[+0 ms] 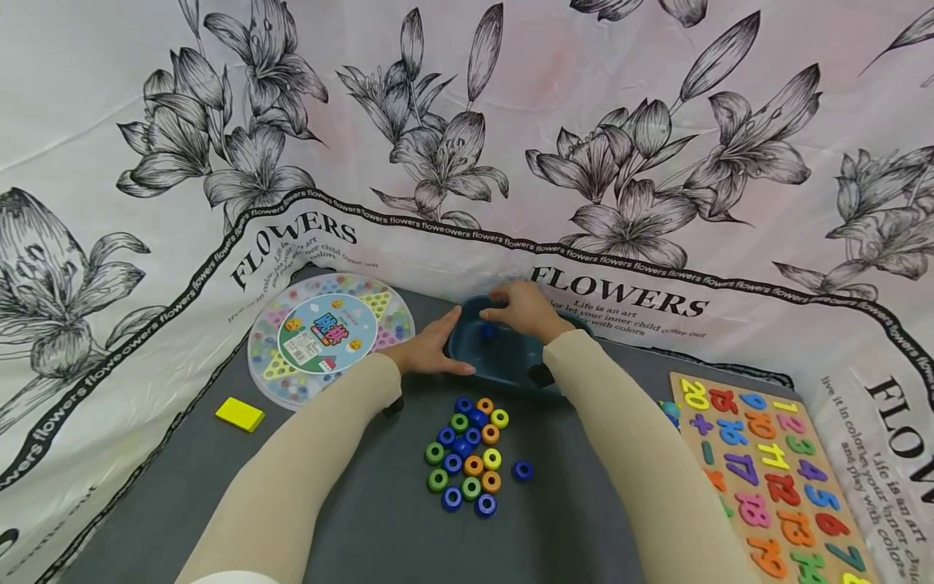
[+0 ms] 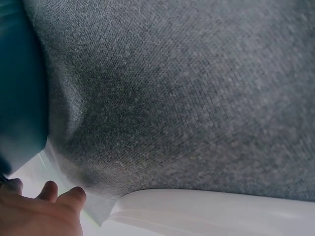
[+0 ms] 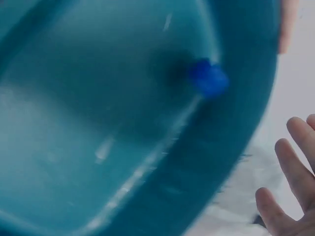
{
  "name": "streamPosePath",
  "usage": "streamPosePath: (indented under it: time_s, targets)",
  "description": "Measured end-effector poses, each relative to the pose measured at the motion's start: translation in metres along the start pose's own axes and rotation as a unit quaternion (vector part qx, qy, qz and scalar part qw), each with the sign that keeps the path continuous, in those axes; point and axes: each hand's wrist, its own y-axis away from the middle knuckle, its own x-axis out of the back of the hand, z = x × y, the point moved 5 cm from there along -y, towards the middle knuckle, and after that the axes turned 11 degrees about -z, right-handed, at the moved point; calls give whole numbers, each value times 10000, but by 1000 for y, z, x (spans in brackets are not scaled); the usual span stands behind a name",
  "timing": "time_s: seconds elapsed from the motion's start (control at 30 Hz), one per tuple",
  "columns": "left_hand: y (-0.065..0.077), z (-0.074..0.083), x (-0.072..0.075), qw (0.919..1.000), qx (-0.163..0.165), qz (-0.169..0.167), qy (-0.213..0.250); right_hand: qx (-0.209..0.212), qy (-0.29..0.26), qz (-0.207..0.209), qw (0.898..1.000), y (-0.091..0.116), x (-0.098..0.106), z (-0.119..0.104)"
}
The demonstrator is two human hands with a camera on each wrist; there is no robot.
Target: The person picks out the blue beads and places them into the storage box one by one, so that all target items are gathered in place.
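A dark teal basin [image 1: 503, 369] lies toward the back, with a small blurred blue piece [image 3: 208, 78] inside near one end. My left hand [image 1: 430, 349] spreads against the basin's left end, thumb along the near side and fingers toward the far side. In the left wrist view its fingertips [image 2: 73, 196] show beside the basin wall. Over the basin's far rim is my right hand [image 1: 529, 308], its fingers apart and holding nothing in the right wrist view. Closer to me lie several large-holed beads [image 1: 473, 465] in blue, green, orange and yellow.
A round game board [image 1: 404, 316] under clear plastic lies left of the basin, with a yellow block [image 1: 240, 414] in front of it. A wooden number board [image 1: 784, 478] lies at the right. Flower-printed cloth [image 1: 438, 235] rises behind the grey table [image 1: 379, 519].
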Motion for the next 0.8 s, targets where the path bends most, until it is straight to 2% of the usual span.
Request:
streamPosePath:
  time_s: [0.1,0.2,0.3,0.4,0.47,0.57,0.7,0.8]
  targets:
    - [0,1,1,10000,-66,34,-14,459,157,269,9985,13,10,-14]
    - [0,1,1,10000,-86,41,20,1111,456,436,9918,37,14,-33]
    - [-1,1,-2,9999,-113,75,76,1866,989,451,9764,70,3,-52]
    - [-4,3,-7,9997,-216,63,3,2340,1511,128,9604,106,-22,-63]
    - [-6,5,-10,9996,-262,32,-66,2323,1756,-316,9561,127,-43,-63]
    - [-6,7,-11,9997,-192,55,-127,1873,1957,-953,9579,150,-72,-54]
    - [0,4,-6,9999,-6,112,-118,1161,2192,-1628,9550,163,-100,-37]
    - [4,1,-3,9998,63,147,-109,992,2222,-1921,9507,167,-119,-27]
